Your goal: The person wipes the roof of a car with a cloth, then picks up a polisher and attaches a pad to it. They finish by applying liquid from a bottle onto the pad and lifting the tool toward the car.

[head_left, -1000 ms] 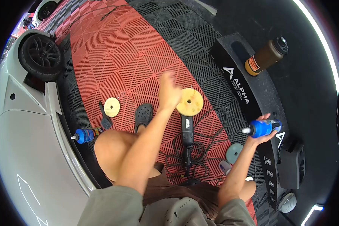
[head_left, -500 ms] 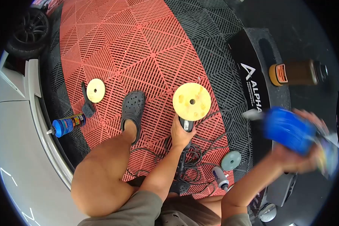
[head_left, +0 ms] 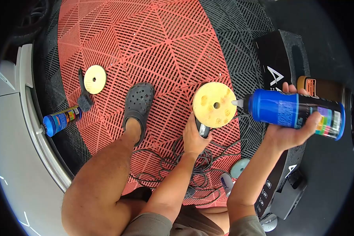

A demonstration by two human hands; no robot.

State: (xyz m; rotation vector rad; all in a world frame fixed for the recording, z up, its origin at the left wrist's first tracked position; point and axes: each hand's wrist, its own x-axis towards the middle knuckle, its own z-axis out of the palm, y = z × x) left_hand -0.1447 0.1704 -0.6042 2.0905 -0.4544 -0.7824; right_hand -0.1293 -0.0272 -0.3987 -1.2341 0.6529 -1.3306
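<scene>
My left hand (head_left: 195, 137) is wrapped round the neck of a black polisher (head_left: 202, 130), just below its round yellow pad (head_left: 208, 112). The pad faces up, with a dark centre hole and several darker yellow spots. In my right hand (head_left: 289, 133) is a blue bottle (head_left: 271, 107) with a black label, tilted on its side. Its pale nozzle points left, at the pad's right edge; whether the two touch I cannot tell.
A second pad (head_left: 95, 80), a brush (head_left: 84, 101) and another blue bottle (head_left: 63, 120) lie left, near the car (head_left: 11, 129). Cords (head_left: 157, 157), a green pad (head_left: 240, 167) and a grey bottle (head_left: 227, 183) are low centre. A brown bottle (head_left: 329, 89) is right.
My left hand has taken hold of the polisher and lifted it a little. My right hand has brought the blue bottle left, its nozzle now beside the pad. The view has shifted.
</scene>
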